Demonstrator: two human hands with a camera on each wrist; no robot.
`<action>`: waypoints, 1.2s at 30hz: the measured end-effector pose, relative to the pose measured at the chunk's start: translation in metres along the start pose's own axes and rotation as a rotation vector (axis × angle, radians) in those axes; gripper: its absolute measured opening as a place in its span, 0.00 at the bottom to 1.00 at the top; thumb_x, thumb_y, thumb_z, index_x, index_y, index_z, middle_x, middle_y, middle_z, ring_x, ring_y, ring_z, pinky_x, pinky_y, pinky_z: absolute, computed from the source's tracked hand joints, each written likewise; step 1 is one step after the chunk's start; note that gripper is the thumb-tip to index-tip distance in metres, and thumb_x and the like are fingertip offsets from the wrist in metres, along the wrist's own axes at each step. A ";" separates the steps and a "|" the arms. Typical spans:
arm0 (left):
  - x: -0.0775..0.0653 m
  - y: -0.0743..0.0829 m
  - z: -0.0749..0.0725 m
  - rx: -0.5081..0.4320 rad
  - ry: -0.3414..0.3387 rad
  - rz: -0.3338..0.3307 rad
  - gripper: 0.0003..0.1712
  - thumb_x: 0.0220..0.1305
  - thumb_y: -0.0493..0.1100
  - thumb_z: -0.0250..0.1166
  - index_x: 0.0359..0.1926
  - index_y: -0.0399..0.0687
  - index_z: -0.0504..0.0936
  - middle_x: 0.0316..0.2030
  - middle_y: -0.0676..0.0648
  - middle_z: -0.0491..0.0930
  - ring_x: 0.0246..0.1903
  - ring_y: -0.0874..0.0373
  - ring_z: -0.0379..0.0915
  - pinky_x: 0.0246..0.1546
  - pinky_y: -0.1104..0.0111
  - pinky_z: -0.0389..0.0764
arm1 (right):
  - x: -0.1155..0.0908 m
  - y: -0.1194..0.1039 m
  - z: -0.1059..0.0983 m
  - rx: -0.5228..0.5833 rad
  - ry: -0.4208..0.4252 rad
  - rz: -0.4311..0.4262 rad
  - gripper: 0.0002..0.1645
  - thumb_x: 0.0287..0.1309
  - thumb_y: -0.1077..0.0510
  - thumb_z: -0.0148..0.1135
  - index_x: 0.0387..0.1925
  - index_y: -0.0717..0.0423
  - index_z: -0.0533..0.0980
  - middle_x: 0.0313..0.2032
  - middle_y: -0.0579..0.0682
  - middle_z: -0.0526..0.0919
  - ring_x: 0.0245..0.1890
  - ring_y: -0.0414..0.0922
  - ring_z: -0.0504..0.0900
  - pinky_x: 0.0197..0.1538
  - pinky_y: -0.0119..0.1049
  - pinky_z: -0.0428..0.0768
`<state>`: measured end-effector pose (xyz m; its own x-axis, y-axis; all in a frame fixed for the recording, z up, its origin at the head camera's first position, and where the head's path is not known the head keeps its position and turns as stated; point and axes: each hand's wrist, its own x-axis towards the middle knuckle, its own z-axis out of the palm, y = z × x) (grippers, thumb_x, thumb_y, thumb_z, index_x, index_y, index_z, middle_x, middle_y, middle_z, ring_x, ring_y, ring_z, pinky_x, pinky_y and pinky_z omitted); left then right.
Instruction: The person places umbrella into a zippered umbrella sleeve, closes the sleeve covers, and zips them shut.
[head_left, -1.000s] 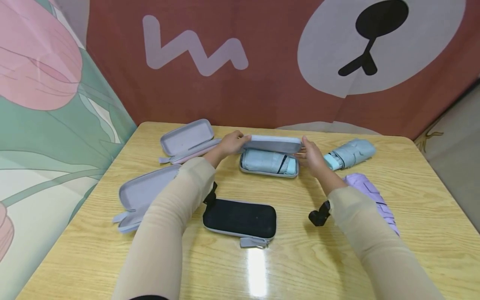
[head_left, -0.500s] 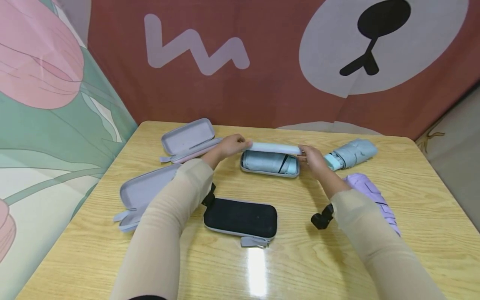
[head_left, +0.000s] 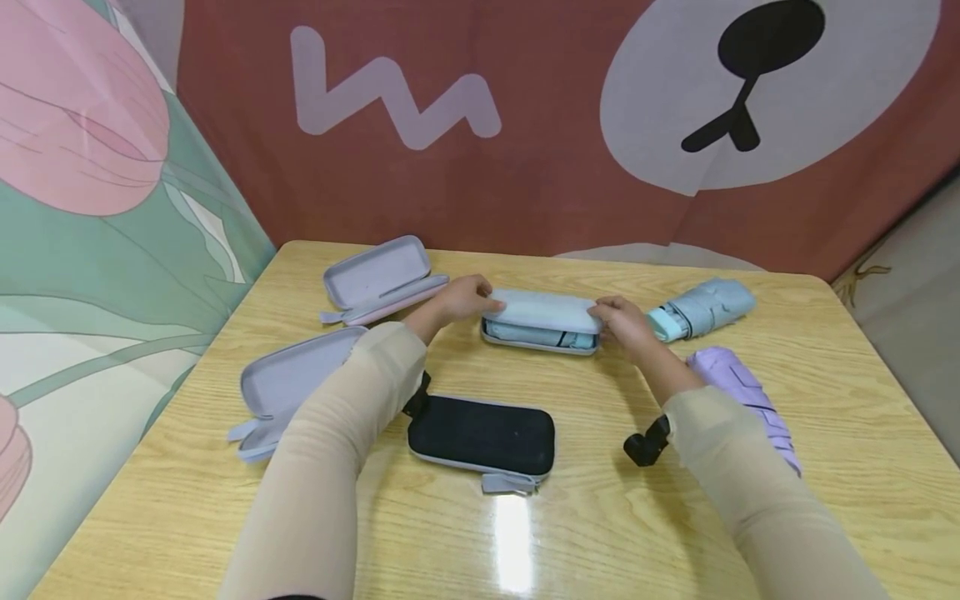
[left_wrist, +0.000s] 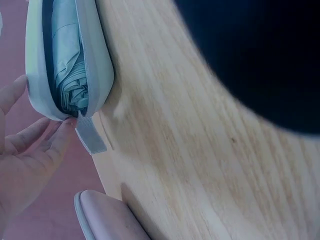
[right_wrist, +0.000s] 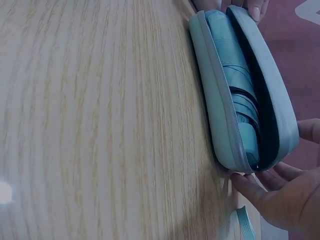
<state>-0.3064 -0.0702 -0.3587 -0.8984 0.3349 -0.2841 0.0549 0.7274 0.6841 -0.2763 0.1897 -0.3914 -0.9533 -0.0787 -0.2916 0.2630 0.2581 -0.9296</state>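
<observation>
A light-blue zip case lies at the back middle of the table, its lid partly lowered. Through the gap shows a folded light-blue umbrella with a dark strap. My left hand holds the case's left end; in the left wrist view its fingertips meet the end by a grey fabric tab. At the opposite end, my right hand grips the lid, one finger on top and the thumb low by the base in the right wrist view.
Two opened grey-lined cases stand at left, one behind and one in front. A closed black case lies nearer me. At right are another folded blue umbrella and a purple one. A printed cloth backdrop rises behind the table.
Both hands have brought the lid forward and down over the umbrella, narrowing the opening. The other cases and umbrellas have stayed in place.
</observation>
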 end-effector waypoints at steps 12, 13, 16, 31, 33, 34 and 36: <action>-0.002 0.001 0.003 0.091 -0.031 0.012 0.25 0.54 0.51 0.60 0.50 0.45 0.66 0.50 0.47 0.66 0.42 0.56 0.64 0.37 0.65 0.69 | -0.003 0.005 0.004 -0.137 0.013 -0.025 0.34 0.55 0.52 0.54 0.56 0.65 0.53 0.54 0.61 0.57 0.43 0.50 0.63 0.45 0.45 0.67; -0.002 0.002 0.003 0.108 -0.030 0.011 0.25 0.54 0.50 0.60 0.49 0.45 0.66 0.50 0.47 0.66 0.41 0.56 0.64 0.36 0.65 0.68 | -0.003 0.006 0.004 -0.145 0.007 -0.033 0.33 0.55 0.52 0.54 0.56 0.65 0.53 0.55 0.61 0.56 0.45 0.51 0.63 0.46 0.45 0.67; -0.001 0.005 0.004 0.197 -0.037 0.028 0.24 0.54 0.49 0.61 0.47 0.42 0.66 0.47 0.45 0.68 0.37 0.55 0.63 0.34 0.66 0.66 | -0.002 0.007 0.006 -0.181 -0.007 -0.056 0.34 0.56 0.54 0.54 0.57 0.66 0.52 0.56 0.63 0.55 0.53 0.55 0.60 0.49 0.47 0.65; 0.016 0.030 0.022 0.652 -0.192 0.125 0.44 0.52 0.53 0.61 0.64 0.40 0.51 0.62 0.44 0.53 0.61 0.53 0.47 0.58 0.66 0.51 | -0.005 0.015 0.010 -0.254 -0.006 -0.124 0.28 0.56 0.59 0.53 0.52 0.69 0.53 0.53 0.65 0.56 0.53 0.57 0.60 0.45 0.45 0.68; 0.016 0.031 0.024 0.677 -0.189 0.148 0.45 0.50 0.52 0.63 0.64 0.41 0.52 0.62 0.44 0.54 0.60 0.53 0.48 0.58 0.66 0.51 | -0.008 0.016 0.010 -0.253 -0.020 -0.134 0.25 0.54 0.59 0.55 0.46 0.68 0.56 0.46 0.63 0.60 0.44 0.55 0.64 0.40 0.41 0.68; 0.016 0.031 0.025 0.694 -0.186 0.158 0.45 0.50 0.51 0.64 0.63 0.41 0.53 0.61 0.44 0.55 0.60 0.53 0.49 0.58 0.67 0.52 | -0.010 0.016 0.009 -0.243 -0.033 -0.137 0.24 0.53 0.59 0.57 0.43 0.68 0.56 0.42 0.62 0.61 0.39 0.53 0.65 0.37 0.40 0.68; 0.015 0.031 0.025 0.699 -0.183 0.174 0.45 0.48 0.50 0.65 0.63 0.42 0.55 0.61 0.45 0.56 0.59 0.54 0.50 0.57 0.67 0.53 | -0.011 0.019 0.007 -0.235 -0.054 -0.142 0.22 0.50 0.58 0.60 0.36 0.66 0.58 0.35 0.58 0.62 0.32 0.49 0.63 0.34 0.38 0.66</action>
<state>-0.3075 -0.0272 -0.3588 -0.7679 0.5298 -0.3599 0.5088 0.8459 0.1598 -0.2598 0.1892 -0.4078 -0.9671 -0.1799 -0.1800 0.0801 0.4562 -0.8863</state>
